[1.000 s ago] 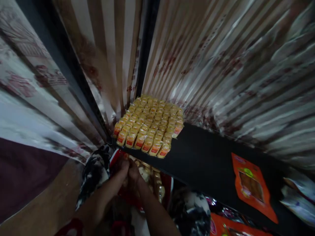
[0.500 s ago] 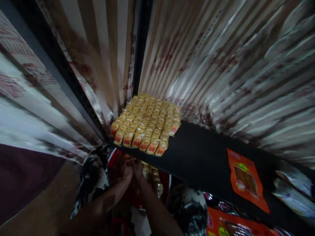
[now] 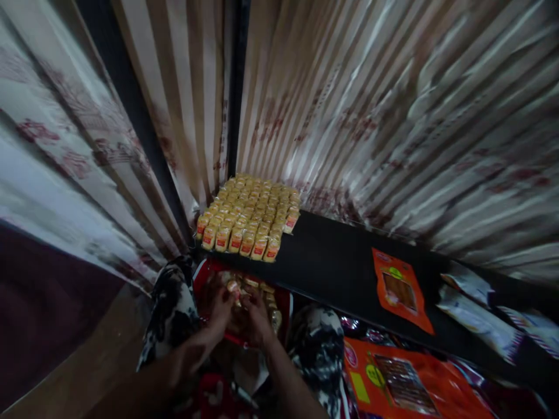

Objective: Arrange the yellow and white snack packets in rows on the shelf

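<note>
My left hand point(image 3: 221, 305) and my right hand point(image 3: 254, 307) are close together inside a red basket point(image 3: 285, 326) between my knees. A small yellow snack packet point(image 3: 234, 288) in clear wrapping is pinched between them, the fingers of both hands curled at its sides. More wrapped yellow packets point(image 3: 271, 302) lie in the basket along its right side. Above the basket, many like packets with red labels point(image 3: 247, 221) stand in tight rows on the left end of a black shelf point(image 3: 323, 259). Dim light blurs the fingertips.
An orange snack pouch point(image 3: 399, 289) and several white pouches point(image 3: 478, 320) lie farther right on the shelf. More orange packs point(image 3: 404, 381) sit below its front edge. Striped curtains point(image 3: 371, 116) and a dark post point(image 3: 236, 87) bound the back.
My hands have moved apart a little inside the basket, and a yellow packet now shows between them. The view has shifted, bringing more pouches into sight on the right.
</note>
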Demonstrator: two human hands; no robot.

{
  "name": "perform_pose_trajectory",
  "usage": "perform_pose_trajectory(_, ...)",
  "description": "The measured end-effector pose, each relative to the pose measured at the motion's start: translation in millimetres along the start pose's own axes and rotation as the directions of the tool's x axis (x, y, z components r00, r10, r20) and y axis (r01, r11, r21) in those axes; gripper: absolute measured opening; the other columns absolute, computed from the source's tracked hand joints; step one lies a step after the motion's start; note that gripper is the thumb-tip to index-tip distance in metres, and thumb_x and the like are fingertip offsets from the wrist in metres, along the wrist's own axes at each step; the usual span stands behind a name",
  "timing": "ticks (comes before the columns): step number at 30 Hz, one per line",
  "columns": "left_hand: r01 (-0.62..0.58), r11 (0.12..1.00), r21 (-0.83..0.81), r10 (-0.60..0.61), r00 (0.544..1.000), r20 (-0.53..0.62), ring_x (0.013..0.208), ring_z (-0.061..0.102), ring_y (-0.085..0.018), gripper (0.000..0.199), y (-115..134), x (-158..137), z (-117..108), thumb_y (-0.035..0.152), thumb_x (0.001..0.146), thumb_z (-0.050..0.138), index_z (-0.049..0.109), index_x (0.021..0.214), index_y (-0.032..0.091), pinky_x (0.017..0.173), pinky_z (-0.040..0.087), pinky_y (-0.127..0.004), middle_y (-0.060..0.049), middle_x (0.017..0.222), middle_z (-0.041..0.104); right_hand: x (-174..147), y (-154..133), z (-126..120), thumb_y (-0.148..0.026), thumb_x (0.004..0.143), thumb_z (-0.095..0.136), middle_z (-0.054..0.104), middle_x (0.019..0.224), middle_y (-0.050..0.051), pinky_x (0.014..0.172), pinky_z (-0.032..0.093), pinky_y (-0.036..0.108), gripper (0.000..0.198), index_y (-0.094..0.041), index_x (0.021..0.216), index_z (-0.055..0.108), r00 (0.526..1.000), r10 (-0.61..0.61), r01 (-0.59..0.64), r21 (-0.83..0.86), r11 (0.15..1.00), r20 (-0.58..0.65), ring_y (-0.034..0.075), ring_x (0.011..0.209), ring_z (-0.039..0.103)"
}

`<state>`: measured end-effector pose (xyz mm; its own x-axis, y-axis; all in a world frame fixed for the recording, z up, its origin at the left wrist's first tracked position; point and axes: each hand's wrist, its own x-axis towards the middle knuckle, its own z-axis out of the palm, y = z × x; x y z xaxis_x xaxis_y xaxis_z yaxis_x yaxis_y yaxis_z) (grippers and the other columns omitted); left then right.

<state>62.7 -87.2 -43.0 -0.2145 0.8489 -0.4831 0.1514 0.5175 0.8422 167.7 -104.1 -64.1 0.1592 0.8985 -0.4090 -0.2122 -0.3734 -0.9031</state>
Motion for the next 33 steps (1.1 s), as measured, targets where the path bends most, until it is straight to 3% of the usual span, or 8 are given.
perform_pose_trajectory(3,-0.092,0.995,0.037,0.091,0.996,0.021,0.097,0.065,-0.020,0.030,0,-9,-1,0.024,0.076,0.056,0.062,0.104,0.014,0.084,0.050,-0.028,-0.008,0.101,0.071,-10,-10,-10,-0.041,0.062,0.069,0.070,0.088,0.004,0.075,0.051,0.033,0.036,-0.022,0.093,0.067,0.999,-0.022,0.022,-0.002,1.000,0.049,0.021,0.082,0.064)
perform_pose_trajectory(7,-0.254,0.963,0.091,0.249,0.967,0.059,0.103,0.063,-0.021,0.036,7,-19,3,0.024,0.076,0.054,0.061,0.111,0.016,0.092,0.047,-0.032,-0.008,0.110,0.068,-18,-36,-25,-0.042,0.064,0.069,0.072,0.088,0.003,0.084,0.050,0.038,0.028,-0.024,0.085,0.072,0.980,-0.193,0.200,-0.187,0.962,0.052,0.025,0.088,0.064)
perform_pose_trajectory(11,-0.415,0.901,0.129,0.401,0.908,0.119,0.111,0.059,-0.022,0.036,31,-31,14,0.026,0.076,0.053,0.062,0.111,0.019,0.099,0.043,-0.036,-0.008,0.117,0.065,-23,-65,-43,-0.039,0.069,0.067,0.071,0.098,0.005,0.088,0.048,0.039,0.034,-0.024,0.100,0.070,0.952,-0.301,0.304,-0.263,0.916,0.054,0.025,0.092,0.064)
perform_pose_trajectory(16,-0.584,0.798,0.149,0.563,0.810,0.163,0.104,0.061,-0.022,0.035,66,-39,41,0.024,0.077,0.050,0.063,0.110,0.018,0.095,0.047,-0.037,-0.010,0.110,0.066,-18,-88,-69,-0.039,0.067,0.068,0.071,0.095,0.007,0.084,0.051,0.038,0.035,-0.020,0.097,0.070,0.933,-0.360,0.347,-0.234,0.908,-0.015,0.024,0.087,0.065)
perform_pose_trajectory(21,-0.611,0.780,0.134,0.583,0.788,0.199,0.109,0.058,-0.021,0.038,88,-41,73,0.020,0.081,0.047,0.056,0.118,0.018,0.098,0.045,-0.040,-0.011,0.117,0.062,-2,-110,-90,-0.041,0.069,0.067,0.071,0.096,0.007,0.085,0.050,0.037,0.035,-0.019,0.097,0.067,0.916,-0.397,0.381,-0.180,0.907,-0.060,0.023,0.088,0.065)
perform_pose_trajectory(27,-0.654,0.744,0.136,0.626,0.754,0.201,0.132,0.039,-0.021,0.046,106,-49,104,0.013,0.081,0.041,0.050,0.126,0.013,0.113,0.029,-0.039,-0.013,0.139,0.045,37,-125,-105,-0.044,0.066,0.065,0.071,0.089,0.007,0.079,0.051,0.034,0.038,-0.017,0.093,0.064,0.876,-0.433,0.392,-0.210,0.896,-0.214,0.021,0.080,0.065)
perform_pose_trajectory(30,-0.638,0.757,0.141,0.604,0.766,0.221,0.135,0.033,-0.021,0.047,116,-47,116,0.017,0.084,0.039,0.048,0.130,0.012,0.115,0.024,-0.041,-0.012,0.143,0.041,60,-129,-110,-0.046,0.066,0.062,0.071,0.088,0.007,0.077,0.050,0.034,0.039,-0.017,0.092,0.064,0.859,-0.445,0.387,-0.248,0.888,-0.252,0.021,0.079,0.064)
perform_pose_trajectory(33,-0.572,0.813,0.109,0.532,0.805,0.262,0.134,0.037,-0.020,0.047,124,-38,129,0.021,0.087,0.036,0.048,0.131,0.011,0.115,0.024,-0.038,-0.012,0.142,0.044,79,-133,-111,-0.047,0.065,0.060,0.070,0.087,0.007,0.078,0.050,0.033,0.040,-0.017,0.092,0.064,0.846,-0.455,0.375,-0.295,0.879,-0.279,0.021,0.081,0.064)
